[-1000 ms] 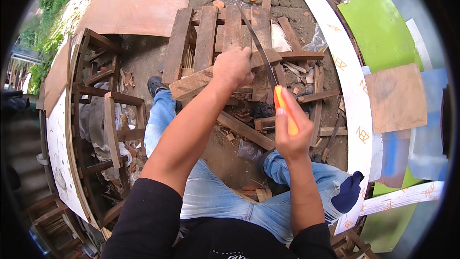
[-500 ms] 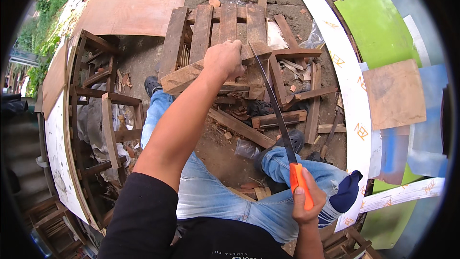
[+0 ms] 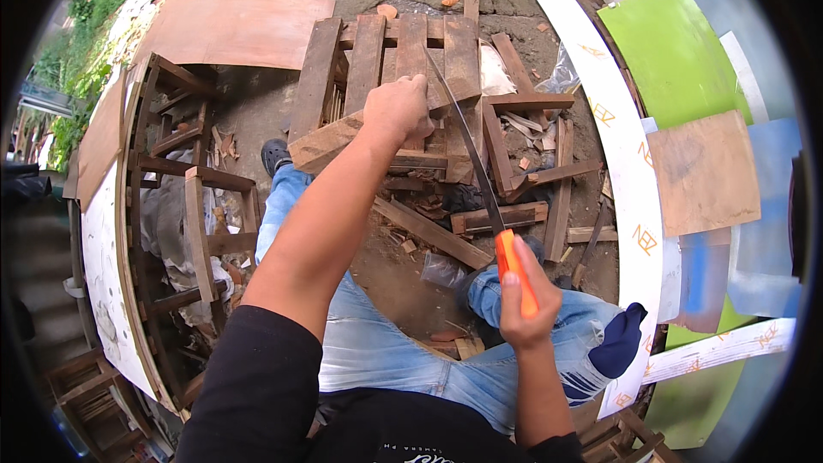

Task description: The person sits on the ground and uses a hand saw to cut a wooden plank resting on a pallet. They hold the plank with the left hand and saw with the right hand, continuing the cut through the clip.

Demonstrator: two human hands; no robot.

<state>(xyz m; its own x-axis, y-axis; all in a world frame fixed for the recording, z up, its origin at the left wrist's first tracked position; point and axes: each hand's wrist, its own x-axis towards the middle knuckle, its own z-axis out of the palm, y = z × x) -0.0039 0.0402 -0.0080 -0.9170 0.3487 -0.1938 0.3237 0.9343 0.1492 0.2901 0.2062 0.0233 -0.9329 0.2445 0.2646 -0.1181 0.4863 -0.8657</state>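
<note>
Across a slatted wooden stand (image 3: 369,60) lies a thick wooden board (image 3: 322,144), tilted up toward the right. My left hand (image 3: 400,108) is closed over this board near its right end and presses it against the slats. In my right hand (image 3: 530,298) is a handsaw (image 3: 477,157) with an orange handle, my fingers wrapped round the grip. Its long dark blade runs up and left, crossing the board just right of my left hand. The cut itself is too small to make out.
Loose wood offcuts (image 3: 433,231) and scraps lie on the ground below the stand. Wooden frames (image 3: 199,206) stand at the left, and a thin brown sheet (image 3: 231,26) lies behind them. A long white panel (image 3: 630,163) and green board (image 3: 677,43) line the right side.
My right hand has pushed the saw forward and up to the left, so its tip reaches farther past the board. My left hand stays on the board.
</note>
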